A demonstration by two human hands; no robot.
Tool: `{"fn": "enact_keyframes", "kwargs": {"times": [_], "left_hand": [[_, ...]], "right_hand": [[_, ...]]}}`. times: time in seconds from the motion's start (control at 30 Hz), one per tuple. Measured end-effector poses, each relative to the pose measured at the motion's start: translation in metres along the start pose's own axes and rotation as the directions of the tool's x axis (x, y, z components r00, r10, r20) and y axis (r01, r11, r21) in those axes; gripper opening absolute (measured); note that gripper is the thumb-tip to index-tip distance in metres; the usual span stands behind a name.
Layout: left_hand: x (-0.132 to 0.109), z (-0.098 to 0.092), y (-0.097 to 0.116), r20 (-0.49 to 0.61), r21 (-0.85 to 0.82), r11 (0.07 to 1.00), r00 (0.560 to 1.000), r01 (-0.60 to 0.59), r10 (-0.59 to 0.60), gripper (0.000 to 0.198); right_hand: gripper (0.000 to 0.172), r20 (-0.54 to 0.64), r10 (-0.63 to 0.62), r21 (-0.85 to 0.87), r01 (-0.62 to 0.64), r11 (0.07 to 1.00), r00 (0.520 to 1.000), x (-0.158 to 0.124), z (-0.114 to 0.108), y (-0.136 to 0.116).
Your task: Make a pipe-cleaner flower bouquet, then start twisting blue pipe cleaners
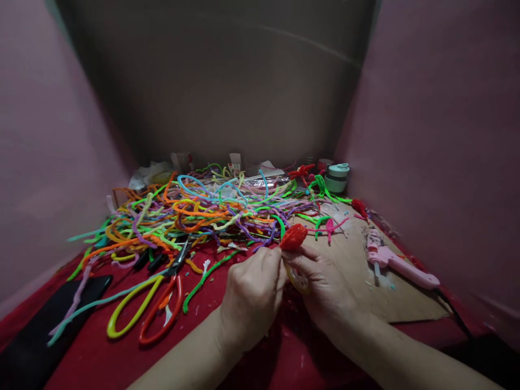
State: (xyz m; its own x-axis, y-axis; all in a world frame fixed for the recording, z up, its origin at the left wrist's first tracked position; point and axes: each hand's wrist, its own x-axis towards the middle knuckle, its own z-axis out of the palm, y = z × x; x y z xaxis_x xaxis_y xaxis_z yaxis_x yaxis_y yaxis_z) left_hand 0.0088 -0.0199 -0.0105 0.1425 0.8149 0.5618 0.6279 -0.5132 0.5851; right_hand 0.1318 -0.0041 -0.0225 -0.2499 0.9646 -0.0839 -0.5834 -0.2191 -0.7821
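Marks on the pink glue gun: dark, too blurred to read.
Red chenille bud: sat left of the glue gun, its long axis slanted, rounded end toward the gun and slightly away from the wearer.
Left hand: closed, pinching the bud's base.
Right hand: curled nearly closed, fingertips gripping the bud, above a yellow perforated disc.

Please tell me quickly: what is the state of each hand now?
Left hand: closed, fingertips pinched at the lower edge of the red fuzzy piece.
Right hand: closed, thumb and fingers holding the same piece.
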Motion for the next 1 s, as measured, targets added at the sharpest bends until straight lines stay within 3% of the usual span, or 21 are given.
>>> {"fn": "enact_keyframes", "kwargs": {"times": [0.1, 0.23, 0.43, 0.67, 0.8, 1.0], "left_hand": [[0.0, -0.003, 0.001, -0.045, -0.04, 0.999, 0.999, -0.004, 0.002, 0.016], [0.004, -0.007, 0.009, -0.048, -0.209, 0.965, 0.984, 0.16, -0.174, 0.01], [0.009, -0.009, 0.02, 0.107, -0.475, 0.756, 0.883, 0.449, -0.457, 0.008], [0.011, -0.011, 0.018, 0.09, -0.556, 0.713, 0.884, 0.427, -0.459, 0.011], [0.017, -0.015, 0.014, 0.079, -0.62, 0.652, 0.862, 0.436, -0.501, 0.011], [0.018, -0.014, 0.011, 0.114, -0.597, 0.657, 0.859, 0.46, -0.498, 0.012]], "right_hand": [[0.021, 0.04, -0.054, -0.007, 0.054, 0.999, 0.998, -0.003, 0.003, -0.002], [0.019, 0.054, -0.073, 0.028, 0.071, 0.997, 0.996, -0.005, 0.007, -0.004], [0.019, 0.054, -0.056, 0.105, 0.05, 0.993, 0.997, -0.006, 0.008, -0.004], [0.008, 0.078, -0.135, 0.036, 0.132, 0.991, 0.988, -0.007, 0.003, -0.007], [0.006, 0.072, -0.075, 0.002, 0.075, 0.997, 0.995, -0.007, -0.002, -0.007], [0.004, 0.167, -0.137, -0.002, 0.14, 0.99, 0.976, -0.009, 0.005, -0.012]]}}
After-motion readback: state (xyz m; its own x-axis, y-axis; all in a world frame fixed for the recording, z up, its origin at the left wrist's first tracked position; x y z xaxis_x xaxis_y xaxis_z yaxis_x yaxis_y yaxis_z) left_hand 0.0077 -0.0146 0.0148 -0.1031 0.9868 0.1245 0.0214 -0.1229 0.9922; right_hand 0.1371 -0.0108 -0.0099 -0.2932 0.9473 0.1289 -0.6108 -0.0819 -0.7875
